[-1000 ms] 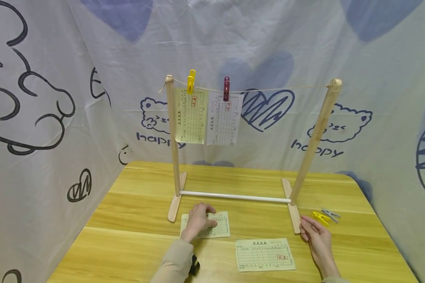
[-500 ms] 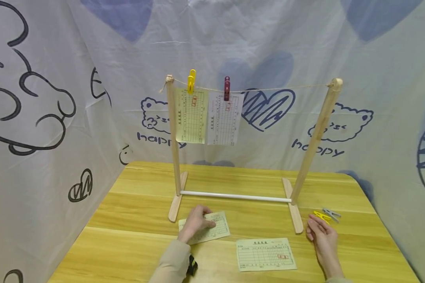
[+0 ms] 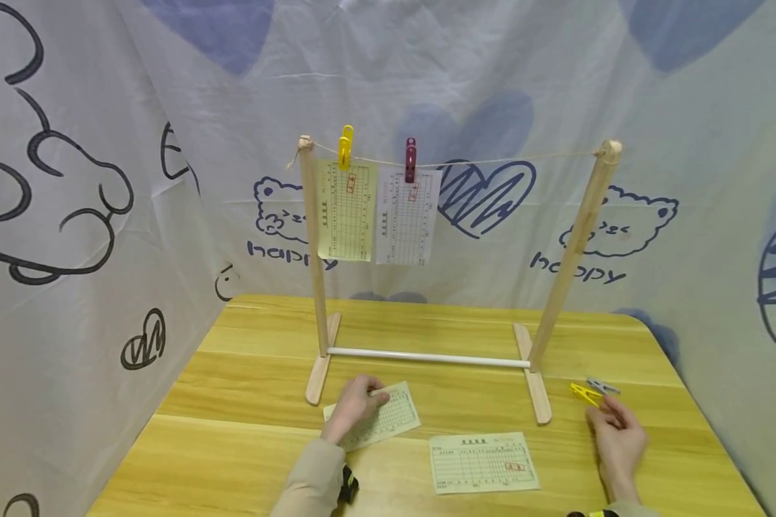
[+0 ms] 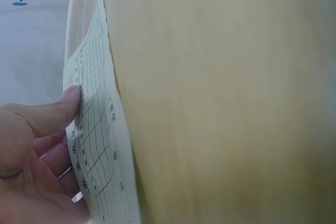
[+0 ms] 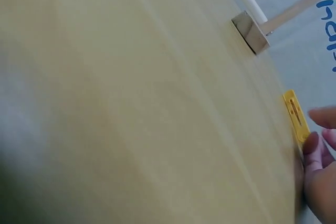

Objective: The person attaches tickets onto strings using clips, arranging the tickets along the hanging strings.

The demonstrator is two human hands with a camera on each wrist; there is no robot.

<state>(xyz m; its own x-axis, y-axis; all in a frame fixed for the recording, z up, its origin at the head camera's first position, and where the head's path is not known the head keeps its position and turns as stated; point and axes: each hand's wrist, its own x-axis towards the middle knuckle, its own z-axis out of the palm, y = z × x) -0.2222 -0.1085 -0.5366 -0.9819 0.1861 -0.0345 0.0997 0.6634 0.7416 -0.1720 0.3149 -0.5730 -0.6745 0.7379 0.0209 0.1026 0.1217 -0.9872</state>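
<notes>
My left hand (image 3: 356,408) pinches a pale green printed form slip (image 3: 399,415) by its edge. In the left wrist view the thumb lies on top of the slip (image 4: 105,124) and the fingers are beneath. The slip is tilted, with part hidden by the hand. My right hand (image 3: 621,439) is at a yellow clothespin (image 3: 585,394) on the table's right side. In the right wrist view, thumb and forefinger stand apart by one end of the yellow clothespin (image 5: 295,115); whether they touch it, I cannot tell. A grey clothespin (image 3: 603,386) lies just behind.
A second slip (image 3: 481,474) lies flat in front. Behind stands a wooden frame (image 3: 575,244) with a string. From the string hang a yellowish slip (image 3: 345,222) under a yellow clothespin (image 3: 345,148) and a white slip (image 3: 406,230) under a dark red clothespin (image 3: 410,159).
My left hand has taken hold of the slip and turned it, its right end swinging away from me. My right hand has moved right, from beside the frame's foot to the yellow clothespin.
</notes>
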